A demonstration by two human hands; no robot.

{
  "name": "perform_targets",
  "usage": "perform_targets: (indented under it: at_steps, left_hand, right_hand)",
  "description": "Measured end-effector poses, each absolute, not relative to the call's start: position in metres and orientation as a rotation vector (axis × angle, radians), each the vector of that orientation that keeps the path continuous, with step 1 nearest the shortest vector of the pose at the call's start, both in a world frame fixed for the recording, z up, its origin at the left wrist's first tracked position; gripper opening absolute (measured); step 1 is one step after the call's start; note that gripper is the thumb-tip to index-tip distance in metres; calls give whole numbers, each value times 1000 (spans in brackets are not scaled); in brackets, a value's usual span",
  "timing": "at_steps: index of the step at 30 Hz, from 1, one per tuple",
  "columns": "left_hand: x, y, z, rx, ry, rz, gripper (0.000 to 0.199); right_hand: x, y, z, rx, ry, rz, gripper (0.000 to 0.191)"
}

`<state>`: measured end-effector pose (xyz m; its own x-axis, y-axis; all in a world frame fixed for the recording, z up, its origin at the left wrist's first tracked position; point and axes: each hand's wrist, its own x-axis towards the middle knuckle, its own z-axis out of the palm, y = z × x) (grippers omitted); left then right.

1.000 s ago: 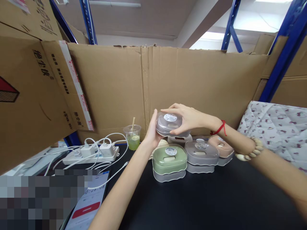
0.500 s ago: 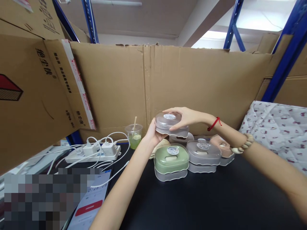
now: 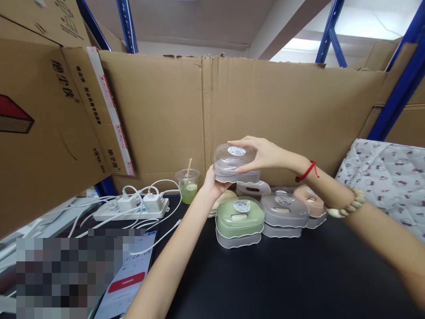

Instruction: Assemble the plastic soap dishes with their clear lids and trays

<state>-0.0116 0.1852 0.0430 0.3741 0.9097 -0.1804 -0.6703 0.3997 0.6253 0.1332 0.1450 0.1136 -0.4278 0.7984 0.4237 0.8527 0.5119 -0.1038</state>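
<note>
A grey plastic box [image 3: 244, 178] with a clear domed lid [image 3: 229, 161] and a round patterned sticker is held up above the table. My left hand [image 3: 214, 186] grips its base from the left and below. My right hand [image 3: 265, 153] grips the lid from the right, thumb in front and fingers over the top. Whether the lid is fully seated on the base cannot be made out. Just below stands a green lidded box [image 3: 241, 223] on a grey one, beside stacked grey boxes [image 3: 283, 212]. Behind are a pink box [image 3: 308, 201], a pale grey piece with a slot [image 3: 262, 188] and a partly hidden cream piece [image 3: 221, 204].
To the left are a power strip [image 3: 133, 212] with white cables, a phone [image 3: 128, 279] and a plastic cup [image 3: 188, 188] of green drink with a straw. Cardboard walls [image 3: 282, 106] enclose the black table [image 3: 282, 279]. Quilted patterned fabric [image 3: 385, 177] lies at right.
Both hands have raised the grey box slightly. My right hand has shifted up with the lid, which stands a little taller over the base. The camera view has shifted slightly.
</note>
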Motion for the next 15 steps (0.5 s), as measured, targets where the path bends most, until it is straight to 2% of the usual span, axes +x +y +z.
perform_targets:
  at_steps: [4, 9, 15]
  left_hand:
    - [-13, 185, 45, 500, 520, 1074, 28]
    - [-13, 186, 47, 529, 516, 1088, 24]
    - [-12, 182, 47, 531, 486, 1083, 42]
  right_hand:
    - [141, 149, 116, -1423, -2357, 71, 81]
    - [146, 152, 110, -1336, -2479, 172, 100]
    - [145, 153, 111, -1338, -2491, 185, 101]
